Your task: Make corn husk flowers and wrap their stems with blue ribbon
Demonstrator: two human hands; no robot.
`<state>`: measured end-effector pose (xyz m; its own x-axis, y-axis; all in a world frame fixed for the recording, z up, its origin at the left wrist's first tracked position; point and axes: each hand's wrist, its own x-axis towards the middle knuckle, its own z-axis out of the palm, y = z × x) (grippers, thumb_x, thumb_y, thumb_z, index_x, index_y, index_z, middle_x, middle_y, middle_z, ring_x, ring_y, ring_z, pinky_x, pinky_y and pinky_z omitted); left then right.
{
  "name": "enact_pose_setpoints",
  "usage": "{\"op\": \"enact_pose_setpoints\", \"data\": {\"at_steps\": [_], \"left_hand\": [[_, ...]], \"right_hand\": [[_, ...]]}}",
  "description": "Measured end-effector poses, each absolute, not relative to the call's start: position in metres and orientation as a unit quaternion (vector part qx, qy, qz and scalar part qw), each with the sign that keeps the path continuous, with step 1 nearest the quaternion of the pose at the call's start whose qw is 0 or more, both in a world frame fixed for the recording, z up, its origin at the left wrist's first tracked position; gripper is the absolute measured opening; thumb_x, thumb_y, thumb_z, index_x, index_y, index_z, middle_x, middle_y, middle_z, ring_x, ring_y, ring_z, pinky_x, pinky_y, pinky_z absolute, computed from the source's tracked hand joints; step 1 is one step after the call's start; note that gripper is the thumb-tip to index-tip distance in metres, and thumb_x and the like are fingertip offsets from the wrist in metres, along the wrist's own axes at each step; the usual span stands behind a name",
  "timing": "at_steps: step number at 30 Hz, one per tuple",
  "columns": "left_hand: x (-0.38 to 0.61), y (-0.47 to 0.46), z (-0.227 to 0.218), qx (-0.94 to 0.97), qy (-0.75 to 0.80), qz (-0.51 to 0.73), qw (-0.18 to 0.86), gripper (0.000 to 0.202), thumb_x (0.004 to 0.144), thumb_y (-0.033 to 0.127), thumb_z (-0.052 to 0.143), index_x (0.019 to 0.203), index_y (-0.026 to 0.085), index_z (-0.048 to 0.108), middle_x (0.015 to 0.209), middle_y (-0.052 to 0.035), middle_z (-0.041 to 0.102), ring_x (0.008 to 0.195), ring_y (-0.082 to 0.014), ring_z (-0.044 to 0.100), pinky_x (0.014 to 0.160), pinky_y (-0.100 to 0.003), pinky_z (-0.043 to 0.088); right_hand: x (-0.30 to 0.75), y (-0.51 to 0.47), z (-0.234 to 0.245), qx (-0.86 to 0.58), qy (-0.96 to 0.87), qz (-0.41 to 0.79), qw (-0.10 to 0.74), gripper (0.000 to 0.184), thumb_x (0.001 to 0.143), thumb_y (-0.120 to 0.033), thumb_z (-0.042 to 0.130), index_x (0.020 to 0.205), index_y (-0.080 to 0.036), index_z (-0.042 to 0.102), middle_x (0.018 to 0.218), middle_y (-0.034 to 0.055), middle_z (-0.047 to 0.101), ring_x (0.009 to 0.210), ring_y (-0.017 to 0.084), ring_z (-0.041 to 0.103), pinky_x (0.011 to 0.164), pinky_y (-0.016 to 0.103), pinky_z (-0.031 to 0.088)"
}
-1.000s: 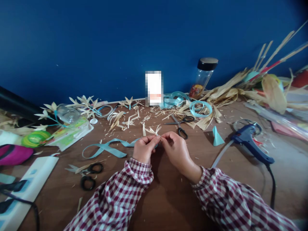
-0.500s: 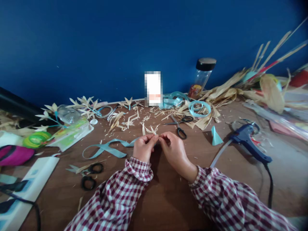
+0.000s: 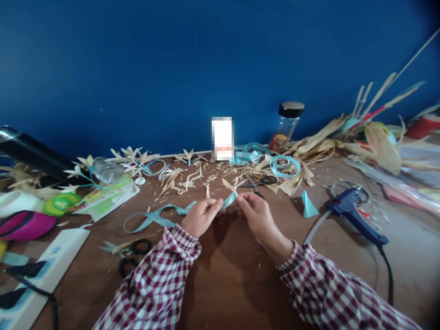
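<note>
My left hand (image 3: pixel 200 216) and my right hand (image 3: pixel 255 211) are raised a little over the brown table (image 3: pixel 233 284), both pinched closed. Between their fingertips runs the end of a light blue ribbon (image 3: pixel 160 213), which trails off to the left across the table in a loop. A small husk flower (image 3: pixel 231 185) with pale pointed petals sits at the ribbon's end, just above my right fingertips. Both arms wear red and white checked sleeves.
A blue glue gun (image 3: pixel 354 214) with its cable lies right. Black scissors (image 3: pixel 256 182) lie behind my hands, another pair (image 3: pixel 129 254) at the left. A teal paper cone (image 3: pixel 308 205), ribbon coils (image 3: pixel 284 165), a jar (image 3: pixel 287 121), dried husks (image 3: pixel 319 142), finished husk flowers (image 3: pixel 129 156) and a white power strip (image 3: pixel 51 266) surround the work spot.
My hands have lifted and moved slightly apart, and the ribbon end with the husk flower now shows stretched between them. The camera has tilted, so the whole scene sits lower.
</note>
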<state>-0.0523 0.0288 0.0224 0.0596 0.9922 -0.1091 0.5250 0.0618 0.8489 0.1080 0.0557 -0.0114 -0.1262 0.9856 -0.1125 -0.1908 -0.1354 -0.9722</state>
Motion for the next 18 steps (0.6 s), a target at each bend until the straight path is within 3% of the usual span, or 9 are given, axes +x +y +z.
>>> {"op": "enact_pose_setpoints", "data": {"at_steps": [3, 5, 7, 11, 15, 18], "left_hand": [[-0.055, 0.027, 0.025, 0.637, 0.598, 0.314, 0.372, 0.024, 0.073, 0.041, 0.061, 0.079, 0.018, 0.059, 0.065, 0.0026, 0.060, 0.063, -0.0132, 0.056, 0.061, -0.023, 0.042], [-0.058, 0.023, 0.026, 0.643, 0.620, 0.290, 0.345, 0.027, 0.070, 0.034, 0.065, 0.091, 0.020, 0.058, 0.071, 0.0022, 0.063, 0.066, -0.0145, 0.058, 0.065, -0.025, 0.043], [-0.064, 0.017, 0.028, 0.659, 0.667, 0.230, 0.262, 0.025, 0.071, 0.032, 0.063, 0.094, 0.022, 0.059, 0.075, 0.0005, 0.065, 0.070, -0.0170, 0.060, 0.066, -0.026, 0.041], [-0.091, 0.001, 0.033, 0.670, 0.731, 0.107, 0.073, 0.014, 0.079, 0.034, 0.052, 0.082, 0.024, 0.062, 0.081, -0.0020, 0.066, 0.075, -0.0207, 0.061, 0.061, -0.028, 0.038], [-0.132, -0.015, 0.041, 0.627, 0.779, 0.021, 0.011, 0.015, 0.078, 0.034, 0.051, 0.084, 0.028, 0.064, 0.088, -0.0013, 0.068, 0.076, -0.0219, 0.062, 0.056, -0.027, 0.037], [-0.159, -0.021, 0.051, 0.628, 0.778, 0.024, -0.020, 0.019, 0.076, 0.027, 0.049, 0.085, 0.027, 0.065, 0.090, -0.0037, 0.068, 0.080, -0.0239, 0.062, 0.063, -0.030, 0.041]], "right_hand": [[0.109, 0.056, -0.011, -0.446, -0.442, 0.603, 0.492, 0.028, 0.070, -0.042, 0.068, 0.076, -0.016, 0.060, 0.064, -0.0017, 0.058, 0.054, 0.010, 0.049, 0.054, 0.023, 0.040], [0.110, 0.057, -0.011, -0.446, -0.444, 0.599, 0.496, 0.027, 0.070, -0.041, 0.067, 0.076, -0.016, 0.059, 0.062, -0.0024, 0.056, 0.053, 0.010, 0.047, 0.053, 0.023, 0.038], [0.110, 0.057, -0.011, -0.445, -0.445, 0.592, 0.502, 0.026, 0.072, -0.040, 0.066, 0.075, -0.016, 0.058, 0.062, -0.0030, 0.054, 0.053, 0.009, 0.045, 0.052, 0.022, 0.036], [0.113, 0.058, -0.008, -0.440, -0.424, 0.591, 0.526, 0.022, 0.073, -0.038, 0.066, 0.074, -0.017, 0.058, 0.059, -0.0045, 0.051, 0.053, 0.009, 0.042, 0.051, 0.022, 0.033], [0.114, 0.058, -0.006, -0.426, -0.388, 0.624, 0.527, 0.022, 0.072, -0.037, 0.067, 0.073, -0.018, 0.057, 0.056, -0.0056, 0.049, 0.049, 0.008, 0.039, 0.047, 0.021, 0.031], [0.113, 0.057, -0.005, -0.403, -0.361, 0.664, 0.517, 0.023, 0.071, -0.038, 0.067, 0.072, -0.018, 0.056, 0.057, -0.0053, 0.048, 0.049, 0.007, 0.040, 0.047, 0.021, 0.032]]}}
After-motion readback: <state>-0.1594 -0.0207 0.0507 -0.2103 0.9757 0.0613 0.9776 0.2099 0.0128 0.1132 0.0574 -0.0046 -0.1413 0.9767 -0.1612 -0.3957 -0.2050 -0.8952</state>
